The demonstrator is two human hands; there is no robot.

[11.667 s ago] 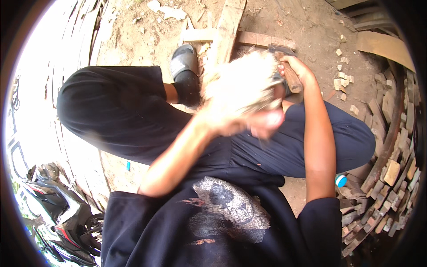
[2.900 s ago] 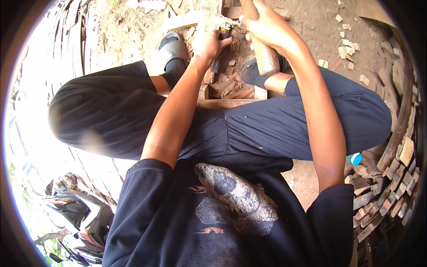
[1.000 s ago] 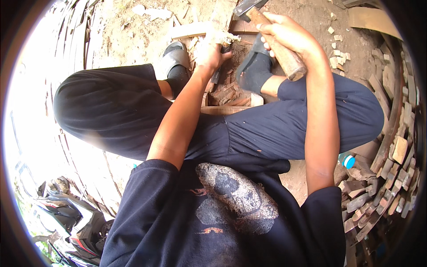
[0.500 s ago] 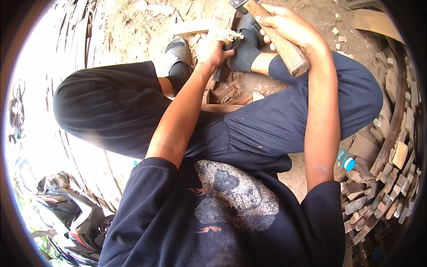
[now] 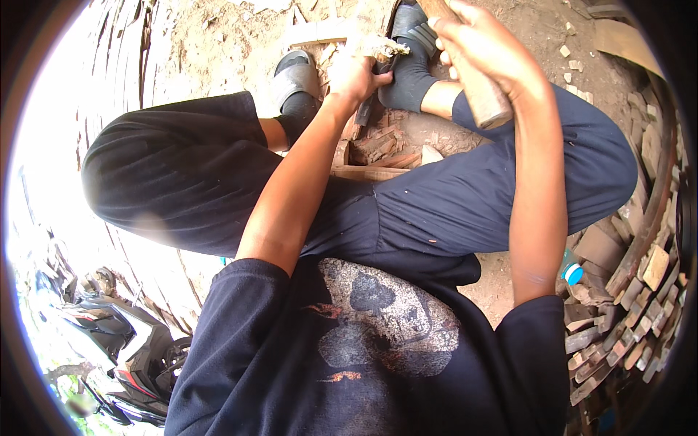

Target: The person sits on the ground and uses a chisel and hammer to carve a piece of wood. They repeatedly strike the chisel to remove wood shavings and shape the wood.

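My right hand (image 5: 491, 51) is wrapped round the thick wooden handle of a hammer (image 5: 480, 94), whose butt end points down toward my thigh. The hammer's head lies beyond the top edge of the view. Between my feet, my left hand (image 5: 352, 77) is closed round a chisel-like tool (image 5: 385, 48) with a pale, frayed top end. The tool's lower end is hidden, so I cannot tell its exact kind. A pale wood strip (image 5: 320, 31) lies just beyond my left hand.
Grey sandals (image 5: 297, 76) and dark socks flank the work spot. Nearer me lie a wooden edge (image 5: 371, 174) and reddish wood chips (image 5: 378, 151). Stacked wood offcuts (image 5: 632, 320) and a blue-capped bottle (image 5: 572, 274) are at right. A motorcycle (image 5: 134, 356) stands at lower left.
The hammer has moved up, so its dark head has left the view. My left hand keeps its grip on the frayed tool. The whole view has shifted slightly.
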